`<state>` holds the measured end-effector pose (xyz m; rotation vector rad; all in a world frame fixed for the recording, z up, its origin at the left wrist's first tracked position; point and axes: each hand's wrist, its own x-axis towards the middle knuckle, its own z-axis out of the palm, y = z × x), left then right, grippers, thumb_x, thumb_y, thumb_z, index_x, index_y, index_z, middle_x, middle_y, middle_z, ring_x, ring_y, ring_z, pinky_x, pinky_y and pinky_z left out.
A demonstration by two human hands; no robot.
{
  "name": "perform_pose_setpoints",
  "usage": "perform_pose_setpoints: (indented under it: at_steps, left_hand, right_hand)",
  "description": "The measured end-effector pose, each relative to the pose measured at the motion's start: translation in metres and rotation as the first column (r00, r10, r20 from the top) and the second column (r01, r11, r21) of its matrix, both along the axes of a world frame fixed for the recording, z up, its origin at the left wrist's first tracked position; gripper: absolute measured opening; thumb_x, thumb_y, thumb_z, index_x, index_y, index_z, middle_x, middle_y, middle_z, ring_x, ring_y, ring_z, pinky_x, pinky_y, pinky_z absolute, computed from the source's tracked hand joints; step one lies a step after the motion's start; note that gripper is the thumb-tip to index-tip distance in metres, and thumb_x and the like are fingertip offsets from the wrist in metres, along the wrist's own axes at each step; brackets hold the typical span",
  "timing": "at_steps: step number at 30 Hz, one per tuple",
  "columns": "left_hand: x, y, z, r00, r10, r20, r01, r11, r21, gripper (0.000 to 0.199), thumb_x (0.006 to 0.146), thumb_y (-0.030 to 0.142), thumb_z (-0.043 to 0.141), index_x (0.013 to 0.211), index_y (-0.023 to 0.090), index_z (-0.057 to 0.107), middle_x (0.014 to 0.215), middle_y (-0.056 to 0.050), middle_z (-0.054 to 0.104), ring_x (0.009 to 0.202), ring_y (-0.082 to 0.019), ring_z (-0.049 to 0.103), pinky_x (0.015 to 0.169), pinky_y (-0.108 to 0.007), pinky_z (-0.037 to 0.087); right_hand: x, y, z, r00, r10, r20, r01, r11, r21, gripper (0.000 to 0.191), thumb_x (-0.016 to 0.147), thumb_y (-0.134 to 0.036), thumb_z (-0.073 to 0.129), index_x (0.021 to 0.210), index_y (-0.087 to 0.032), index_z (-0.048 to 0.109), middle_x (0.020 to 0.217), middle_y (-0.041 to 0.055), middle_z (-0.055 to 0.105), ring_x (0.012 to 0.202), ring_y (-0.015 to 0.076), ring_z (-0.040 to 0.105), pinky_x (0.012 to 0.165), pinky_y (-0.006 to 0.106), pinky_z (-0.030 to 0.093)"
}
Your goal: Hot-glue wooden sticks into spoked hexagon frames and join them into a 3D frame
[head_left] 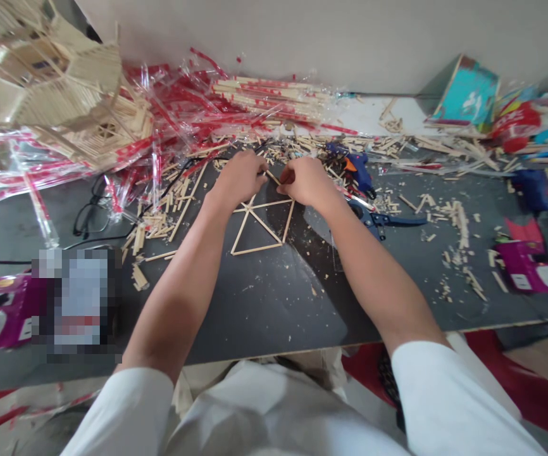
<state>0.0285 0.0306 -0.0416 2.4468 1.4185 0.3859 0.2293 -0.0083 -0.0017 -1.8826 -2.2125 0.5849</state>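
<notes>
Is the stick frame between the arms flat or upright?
Flat: the near sides of the frame rest along the tabletop; the left hand hides part.

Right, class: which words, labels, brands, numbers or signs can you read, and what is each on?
None reads clearly.
Red wrapper: lettering, too blurred.
Purple box at left: markings too small.
Purple box at right: pale labels, too small.
Pixelated item: obscured.
</notes>
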Motion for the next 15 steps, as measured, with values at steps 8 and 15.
perform_pose_setpoints:
  at_steps: [8,15]
  left_hand:
    - [-0.0011,0.0025,-0.0028,1.000,0.000,0.029,0.001,1.000,-0.019,0.030,0.097,0.025,0.070,0.123,0.020,0.085,0.123,-0.016,0.077,0.124,-0.036,0.068,0.115,-0.050,0.053]
    - [-0.0009,-0.0017,0.0015,0.998,0.024,0.063,-0.022,0.999,-0.034,0.034,0.096,0.026,0.072,0.127,0.019,0.084,0.121,-0.015,0.077,0.123,-0.035,0.069,0.115,-0.050,0.053]
  right_hand:
    - [-0.0013,-0.0003,-0.0016,1.000,0.025,0.004,-0.025,1.000,0.010,0.015,0.095,-0.009,0.084,0.109,-0.013,0.088,0.108,0.0157,0.086,0.115,0.0359,0.083,0.111,0.050,0.065]
    - [-0.0010,-0.0006,-0.0021,0.999,0.029,0.018,-0.030,0.999,0.018,0.014,0.095,-0.009,0.082,0.108,-0.011,0.088,0.106,0.0164,0.086,0.113,0.0356,0.083,0.110,0.048,0.064]
